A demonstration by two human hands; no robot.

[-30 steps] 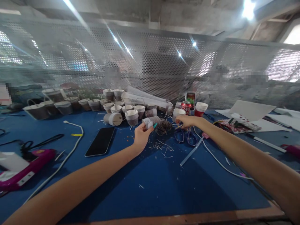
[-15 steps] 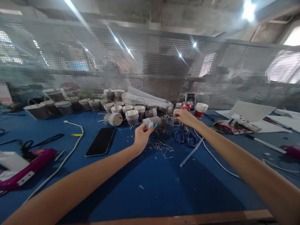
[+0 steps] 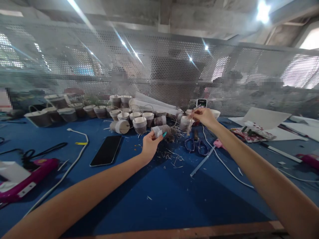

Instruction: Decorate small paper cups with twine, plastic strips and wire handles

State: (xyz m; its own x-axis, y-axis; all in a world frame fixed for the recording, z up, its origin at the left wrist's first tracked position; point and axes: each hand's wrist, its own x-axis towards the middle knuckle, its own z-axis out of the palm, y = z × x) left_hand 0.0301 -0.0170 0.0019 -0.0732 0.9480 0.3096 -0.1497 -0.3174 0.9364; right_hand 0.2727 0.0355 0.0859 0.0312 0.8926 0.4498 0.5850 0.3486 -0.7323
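Grey wrapped cup [image 3: 159, 130] is pinched in my left hand [image 3: 149, 145] over the table [image 3: 159, 199]. My right hand [image 3: 204, 116] grips a thin strand [image 3: 190, 122], which I reckon could snag the twine tangle [image 3: 174, 133] and drag it.

Bright overhead glare, fisheye warp, bg soft.

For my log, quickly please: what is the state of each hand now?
Left hand: closed, holding a small wrapped cup.
Right hand: closed, pinching a thin strand.
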